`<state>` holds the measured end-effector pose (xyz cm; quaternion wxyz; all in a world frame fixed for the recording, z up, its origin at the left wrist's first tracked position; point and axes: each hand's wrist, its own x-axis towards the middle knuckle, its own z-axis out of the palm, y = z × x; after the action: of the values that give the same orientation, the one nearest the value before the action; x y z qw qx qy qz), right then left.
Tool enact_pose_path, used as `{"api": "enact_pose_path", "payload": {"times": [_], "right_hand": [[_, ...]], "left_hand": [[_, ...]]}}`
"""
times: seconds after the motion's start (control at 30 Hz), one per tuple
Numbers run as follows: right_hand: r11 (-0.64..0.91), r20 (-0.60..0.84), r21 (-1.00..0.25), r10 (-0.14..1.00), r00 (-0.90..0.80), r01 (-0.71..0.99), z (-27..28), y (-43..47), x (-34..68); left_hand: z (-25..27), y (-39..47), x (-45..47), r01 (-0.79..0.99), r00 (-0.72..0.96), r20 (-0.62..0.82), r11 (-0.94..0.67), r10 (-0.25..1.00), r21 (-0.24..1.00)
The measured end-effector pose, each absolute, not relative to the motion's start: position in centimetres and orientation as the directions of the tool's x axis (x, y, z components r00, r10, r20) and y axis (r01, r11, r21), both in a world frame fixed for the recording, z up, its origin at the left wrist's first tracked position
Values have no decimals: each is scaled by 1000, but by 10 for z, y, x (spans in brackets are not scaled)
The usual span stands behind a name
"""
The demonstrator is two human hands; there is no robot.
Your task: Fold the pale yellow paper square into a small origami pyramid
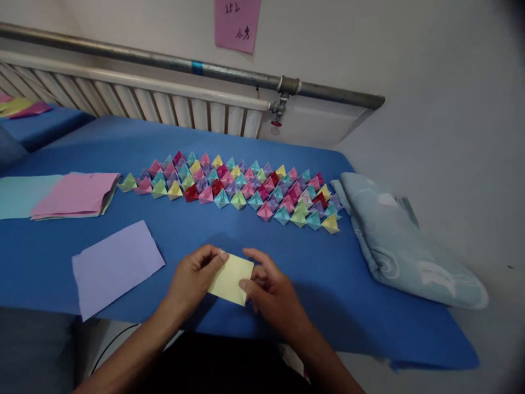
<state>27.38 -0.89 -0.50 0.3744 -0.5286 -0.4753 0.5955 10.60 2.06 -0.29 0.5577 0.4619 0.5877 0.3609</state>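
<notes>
Between my hands, above the front of the blue-covered table (197,227), is a pale yellow square of paper (230,278). My left hand (196,273) pinches its left edge with the thumb on top. At the right edge, my right hand (270,287) has its thumb on the paper's near corner and other fingers behind; its index finger stretches away from the sheet. Beyond them stand rows of small folded paper boats (238,186) in pink, blue, green, yellow, red and purple. A larger lavender sheet (118,268) lies to the left of my left hand.
Pink sheets (77,194) lie stacked on light blue paper (24,194) at the left. A folded grey-green blanket (406,246) sits on the right. Behind the table run a white radiator (164,104) and a metal pipe (143,54); a pink note (237,24) hangs on the wall.
</notes>
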Motion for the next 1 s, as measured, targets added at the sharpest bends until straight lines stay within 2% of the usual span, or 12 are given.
{"api": "enact_pose_path", "payload": {"times": [0.07, 0.13, 0.23, 0.33, 0.47, 0.63, 0.73, 0.8, 1.0], "right_hand": [[-215, -242, -957, 962, -125, 195, -7, -10, 276], [-187, -225, -927, 971, -85, 324, -9, -8, 277], [-144, -196, -871, 979, -64, 470, -11, -4, 278], [-134, -218, -837, 971, -98, 530, -9, -3, 278], [-39, -203, -787, 959, -198, 616, -1, -8, 286], [302, 137, -692, 947, -292, 655, 5, -13, 304], [487, 194, -593, 859, -474, 641, 3, -9, 308], [500, 153, -569, 844, -514, 653, 0, -6, 309], [475, 112, -604, 846, -522, 640, -4, 0, 312]], "left_hand": [[-7, 24, 103, 275, -5, -177, 172, 984, 946], [-12, 24, 98, 434, -5, 53, -45, 999, 900], [-19, 17, 94, 558, 253, 332, -417, 909, 717], [-24, 8, 94, 564, 505, 384, -632, 773, 532], [-29, 2, 96, 609, 581, 362, -684, 729, 401], [-31, -1, 92, 638, 584, 338, -675, 738, 371], [-29, -3, 90, 628, 609, 327, -691, 723, 359], [-27, -4, 90, 617, 617, 326, -697, 717, 365], [-27, -3, 87, 618, 601, 345, -693, 721, 372]]}}
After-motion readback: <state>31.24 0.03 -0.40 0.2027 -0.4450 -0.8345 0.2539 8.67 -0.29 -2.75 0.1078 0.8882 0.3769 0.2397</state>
